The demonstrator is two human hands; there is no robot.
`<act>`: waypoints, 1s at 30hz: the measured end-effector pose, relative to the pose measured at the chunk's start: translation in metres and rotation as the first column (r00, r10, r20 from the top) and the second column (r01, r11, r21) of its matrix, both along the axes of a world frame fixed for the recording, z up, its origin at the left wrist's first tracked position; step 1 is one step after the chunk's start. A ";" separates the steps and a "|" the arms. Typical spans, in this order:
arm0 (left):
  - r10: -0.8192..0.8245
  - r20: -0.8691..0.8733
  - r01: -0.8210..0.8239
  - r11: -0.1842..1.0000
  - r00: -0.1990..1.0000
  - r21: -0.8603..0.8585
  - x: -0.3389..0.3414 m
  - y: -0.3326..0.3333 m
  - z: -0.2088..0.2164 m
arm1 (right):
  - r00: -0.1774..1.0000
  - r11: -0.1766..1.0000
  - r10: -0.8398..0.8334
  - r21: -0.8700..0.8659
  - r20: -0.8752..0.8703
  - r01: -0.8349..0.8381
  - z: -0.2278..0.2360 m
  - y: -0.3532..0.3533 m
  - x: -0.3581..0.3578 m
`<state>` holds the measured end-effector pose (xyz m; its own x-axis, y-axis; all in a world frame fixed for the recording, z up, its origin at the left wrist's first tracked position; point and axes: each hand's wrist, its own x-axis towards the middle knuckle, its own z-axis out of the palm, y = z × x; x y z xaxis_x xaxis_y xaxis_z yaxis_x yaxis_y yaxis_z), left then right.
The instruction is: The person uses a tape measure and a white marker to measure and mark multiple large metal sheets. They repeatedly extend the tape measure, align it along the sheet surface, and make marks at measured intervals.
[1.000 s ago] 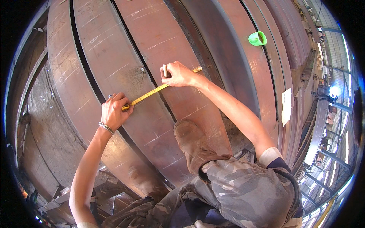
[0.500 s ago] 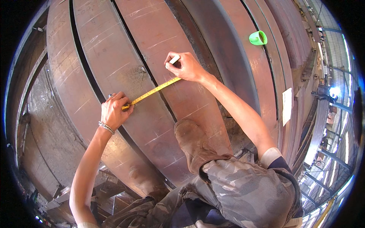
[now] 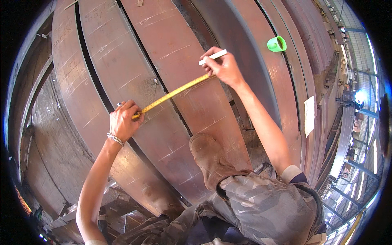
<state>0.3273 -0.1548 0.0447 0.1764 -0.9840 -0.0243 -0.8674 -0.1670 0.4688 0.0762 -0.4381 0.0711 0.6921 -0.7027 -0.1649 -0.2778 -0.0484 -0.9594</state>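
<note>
A yellow tape measure stretches slantwise across two rust-brown steel strips. My left hand is closed on its lower left end, pressed down near the gap between two strips. Whether the tape's case lies under those fingers I cannot tell. At the upper right end, the lower fingers of my right hand meet the tape. Between that hand's thumb and fingers is a white chalk stick, held off the metal and pointing up to the right. Thin white marks run across the strips.
Dark gaps separate the long strips. A green cup rests on a strip at the right, with a white sheet below it. My boot stands on the steel near the tape. Far right, a bright light glares.
My right hand has moved right across the strip, and a longer stretch of tape shows between my hands. The chalk stick has turned and shows more of its length. My left hand stays nearly in place.
</note>
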 end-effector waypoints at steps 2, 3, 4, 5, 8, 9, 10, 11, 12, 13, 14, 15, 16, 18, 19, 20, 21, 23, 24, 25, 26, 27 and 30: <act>0.024 0.019 -0.023 0.999 1.000 -0.039 0.014 -0.014 0.003 | 0.998 0.998 -0.058 0.004 0.033 0.058 0.010 -0.012 -0.007; 0.034 0.043 -0.032 0.999 0.999 -0.043 0.023 -0.022 0.005 | 0.996 0.997 -0.080 0.012 0.028 0.079 0.015 -0.018 -0.010; 0.044 0.058 -0.041 0.998 0.997 -0.058 0.033 -0.030 0.006 | 0.995 0.996 -0.088 0.008 0.037 0.088 0.018 -0.022 -0.014; 0.055 0.073 -0.049 0.996 0.996 -0.073 0.042 -0.037 0.008 | 0.995 0.996 -0.093 -0.002 0.017 0.093 0.019 -0.024 -0.016; 0.065 0.112 -0.053 0.993 0.992 -0.104 0.065 -0.052 0.010 | 0.995 0.995 -0.104 0.001 0.010 0.104 0.018 -0.027 -0.021; 0.066 0.123 -0.053 0.993 0.990 -0.108 0.071 -0.055 0.010 | 0.995 0.995 -0.098 0.006 0.009 0.098 0.017 -0.026 -0.021; 0.062 0.131 -0.046 0.991 0.989 -0.124 0.075 -0.057 0.009 | 0.996 0.996 -0.092 0.014 0.010 0.092 0.015 -0.026 -0.022; 0.061 0.137 -0.044 0.991 0.989 -0.124 0.077 -0.059 0.007 | 0.996 0.996 -0.091 0.024 0.005 0.091 0.013 -0.026 -0.022; 0.061 0.141 -0.042 0.990 0.988 -0.133 0.079 -0.059 0.006 | 0.995 0.995 -0.096 0.037 0.002 0.095 0.011 -0.025 -0.021; 0.061 0.144 -0.040 0.989 0.988 -0.143 0.080 -0.060 0.004 | 0.996 0.995 -0.089 0.047 0.008 0.089 0.009 -0.025 -0.020; 0.051 0.145 -0.029 0.988 0.988 -0.149 0.080 -0.061 0.002 | 0.996 0.995 -0.087 0.058 0.008 0.087 0.008 -0.025 -0.019; 0.041 0.147 -0.018 0.988 0.988 -0.154 0.080 -0.061 0.001 | 0.996 0.994 -0.084 0.073 0.010 0.083 0.007 -0.026 -0.018; 0.038 0.149 -0.014 0.988 0.988 -0.154 0.081 -0.061 0.000 | 0.997 0.997 -0.074 0.034 -0.011 0.074 0.006 -0.027 -0.017; 0.038 0.152 -0.014 0.988 0.988 -0.157 0.079 -0.060 -0.002 | 0.996 0.994 -0.090 0.062 0.009 0.089 0.005 -0.028 -0.015; 0.043 0.149 -0.019 0.987 0.988 -0.161 0.079 -0.060 -0.002 | 0.995 0.992 -0.097 0.078 0.020 0.096 0.004 -0.028 -0.015; 0.050 0.151 -0.024 0.985 0.987 -0.170 0.078 -0.060 -0.003 | 0.995 0.992 -0.097 0.076 0.016 0.096 0.004 -0.029 -0.014; 0.055 0.148 -0.031 0.986 0.987 -0.163 0.078 -0.059 -0.003 | 0.995 0.993 -0.096 0.077 0.013 0.095 0.004 -0.029 -0.014; 0.079 0.136 -0.058 0.987 0.988 -0.151 0.077 -0.058 -0.004 | 0.995 0.993 -0.096 0.076 0.007 0.095 0.003 -0.028 -0.014; 0.068 0.131 -0.048 0.987 0.989 -0.152 0.078 -0.058 -0.005 | 0.995 0.992 -0.097 0.076 0.004 0.096 0.003 -0.028 -0.014; 0.064 0.128 -0.043 0.987 0.990 -0.157 0.078 -0.058 -0.005 | 0.995 0.992 -0.100 0.076 -0.004 0.100 0.003 -0.028 -0.014; 0.065 0.125 -0.046 0.987 0.990 -0.156 0.078 -0.058 -0.006 | 0.995 0.993 -0.096 0.075 -0.002 0.095 0.003 -0.028 -0.014; 0.063 0.124 -0.043 0.987 0.990 -0.153 0.079 -0.057 -0.006 | 0.995 0.993 -0.095 0.075 -0.005 0.095 0.003 -0.027 -0.014; 0.070 0.124 -0.053 0.989 0.990 -0.139 0.078 -0.057 -0.008 | 0.996 0.993 -0.090 0.070 -0.009 0.090 0.004 -0.027 -0.013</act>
<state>0.4055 -0.2113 0.0365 0.2299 -0.9638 0.1351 -0.9116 -0.1647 0.3766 0.0632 -0.4655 0.0753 0.6253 -0.7487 -0.2201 -0.2838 0.0445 -0.9578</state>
